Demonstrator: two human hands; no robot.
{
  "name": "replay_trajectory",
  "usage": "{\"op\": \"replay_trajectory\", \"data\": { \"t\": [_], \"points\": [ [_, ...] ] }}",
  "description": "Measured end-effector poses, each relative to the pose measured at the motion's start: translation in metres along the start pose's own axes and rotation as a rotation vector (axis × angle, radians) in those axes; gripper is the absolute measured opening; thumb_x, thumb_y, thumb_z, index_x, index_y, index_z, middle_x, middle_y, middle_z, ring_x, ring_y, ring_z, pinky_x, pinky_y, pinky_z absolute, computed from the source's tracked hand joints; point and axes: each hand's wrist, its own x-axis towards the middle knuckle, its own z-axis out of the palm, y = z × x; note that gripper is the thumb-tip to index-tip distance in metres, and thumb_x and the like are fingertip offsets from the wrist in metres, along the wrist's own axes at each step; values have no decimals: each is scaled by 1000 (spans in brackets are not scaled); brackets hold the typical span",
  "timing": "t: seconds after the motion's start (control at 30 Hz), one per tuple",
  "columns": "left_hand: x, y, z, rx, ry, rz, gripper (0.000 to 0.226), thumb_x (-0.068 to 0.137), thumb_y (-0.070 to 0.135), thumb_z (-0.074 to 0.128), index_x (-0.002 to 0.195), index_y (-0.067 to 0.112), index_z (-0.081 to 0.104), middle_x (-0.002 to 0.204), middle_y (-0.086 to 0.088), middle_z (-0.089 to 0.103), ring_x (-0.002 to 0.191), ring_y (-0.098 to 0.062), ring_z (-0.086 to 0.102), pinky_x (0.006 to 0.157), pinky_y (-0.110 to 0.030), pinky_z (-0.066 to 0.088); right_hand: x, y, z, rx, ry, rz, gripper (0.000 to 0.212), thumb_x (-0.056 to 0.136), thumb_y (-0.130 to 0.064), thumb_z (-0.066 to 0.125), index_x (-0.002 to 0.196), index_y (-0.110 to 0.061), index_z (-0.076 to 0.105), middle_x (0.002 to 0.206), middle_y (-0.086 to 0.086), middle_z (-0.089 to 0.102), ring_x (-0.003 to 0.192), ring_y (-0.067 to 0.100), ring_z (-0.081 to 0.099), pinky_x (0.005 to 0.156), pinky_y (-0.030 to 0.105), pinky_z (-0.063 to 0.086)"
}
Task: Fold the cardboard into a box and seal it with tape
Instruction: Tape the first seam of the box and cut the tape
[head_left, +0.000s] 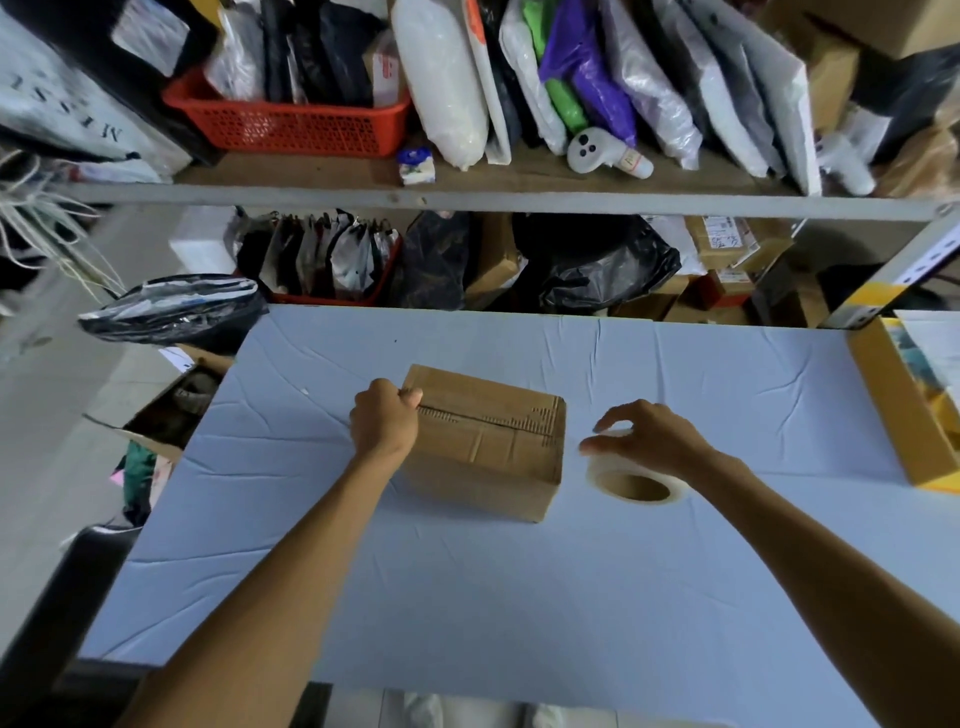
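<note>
We log the cardboard box (488, 447) standing folded near the middle of the table (519, 597), flaps down, with the centre seam (483, 418) running left to right across its top. We cannot tell whether any tape lies on it yet. The left hand (384, 421) is curled at the box's left end, thumb on top by the start of the seam, steadying it. The right hand (649, 436) arches over the tape roll (636, 486) just beside the box's right end, fingers bent round its upper rim. Judgement: the box looks light and probably empty, so it is likely to slide on the cloth when tape is pulled. The walls look stiff but creased, and the flaps may spring up unless pressed. The best hold is over the end edges, beside the seam. The roll is rigid and is best gripped by rim and core.
</note>
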Motion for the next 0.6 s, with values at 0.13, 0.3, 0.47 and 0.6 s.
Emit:
{"op": "replay_trajectory", "data": {
  "t": [0.13,0.3,0.47,0.6],
  "points": [
    [3,8,-2,20,-81,-66,40,94,29,55,100,-10,59,105,-28,64,98,-44,59,76,-43,46,-7,12,-9,333,-164,-194,25,84,-38,68,107,-30,71,113,-4,69,99,14,66,95,43,50],
    [-12,18,-3,-21,-190,-130,74,77,62,64,109,-4,58,111,-17,62,104,-36,59,79,-38,47,-6,5,-9,305,-215,-270,20,91,-24,62,108,-21,71,114,1,69,98,16,66,86,25,49],
    [-20,16,-2,-13,-77,-134,70,68,64,71,96,1,59,105,-15,66,97,-36,61,73,-36,48,3,12,-4,248,-144,-209,30,72,-58,66,92,-37,75,103,-11,72,95,14,67,94,42,50],
    [-18,13,-8,0,-7,-150,80,70,58,74,117,-2,49,117,-21,62,105,-40,59,82,-42,48,14,7,-1,214,-128,-196,27,76,-50,70,96,-33,75,107,-8,70,97,15,63,86,32,48]
  ]
}}
